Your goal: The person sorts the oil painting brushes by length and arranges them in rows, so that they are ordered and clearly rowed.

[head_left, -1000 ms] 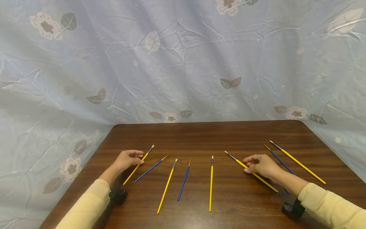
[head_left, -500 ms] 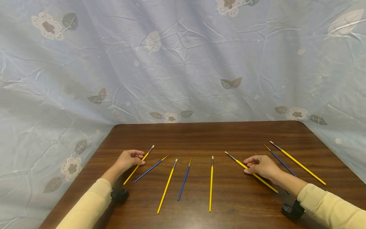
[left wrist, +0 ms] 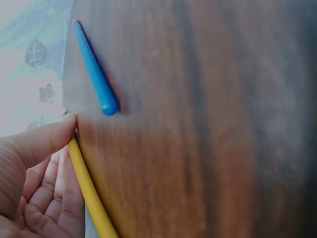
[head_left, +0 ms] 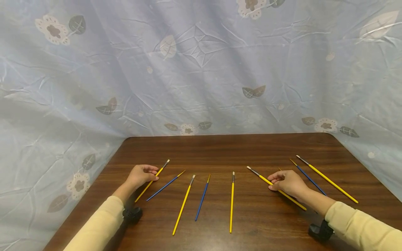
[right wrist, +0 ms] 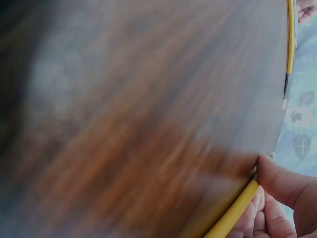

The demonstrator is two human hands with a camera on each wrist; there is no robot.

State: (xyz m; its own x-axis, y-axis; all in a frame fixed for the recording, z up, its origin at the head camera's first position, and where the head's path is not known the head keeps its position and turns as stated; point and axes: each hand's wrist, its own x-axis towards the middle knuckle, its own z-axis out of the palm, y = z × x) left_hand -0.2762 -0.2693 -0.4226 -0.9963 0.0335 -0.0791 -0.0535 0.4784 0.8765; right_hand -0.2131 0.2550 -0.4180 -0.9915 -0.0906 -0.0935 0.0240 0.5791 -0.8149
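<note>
In the head view my left hand (head_left: 141,176) pinches a yellow paintbrush (head_left: 142,192) partway along its handle, bristles pointing away to the right. The left wrist view has the thumb (left wrist: 54,136) against the yellow handle (left wrist: 89,191), the other fingers behind it. My right hand (head_left: 289,183) pinches another yellow paintbrush (head_left: 292,199), its pale bristles pointing to the back left. Its handle (right wrist: 235,210) runs beneath the thumb in the right wrist view. Both brushes lie slantwise close over the brown table. A blue paintbrush (head_left: 280,169) is mostly hidden behind the right hand.
On the wooden table (head_left: 207,150), a blue paintbrush (head_left: 164,187), a yellow one (head_left: 183,205), a thin blue one (head_left: 202,198) and an upright-lying yellow one (head_left: 232,205) spread between the hands. Farther right lie a blue (head_left: 309,179) and a yellow paintbrush (head_left: 329,182). A floral curtain (head_left: 201,69) hangs behind.
Both hands keep their grip and barely move. The right forearm has shifted slightly left, and the near end of the blue paintbrush beneath it is now mostly covered.
</note>
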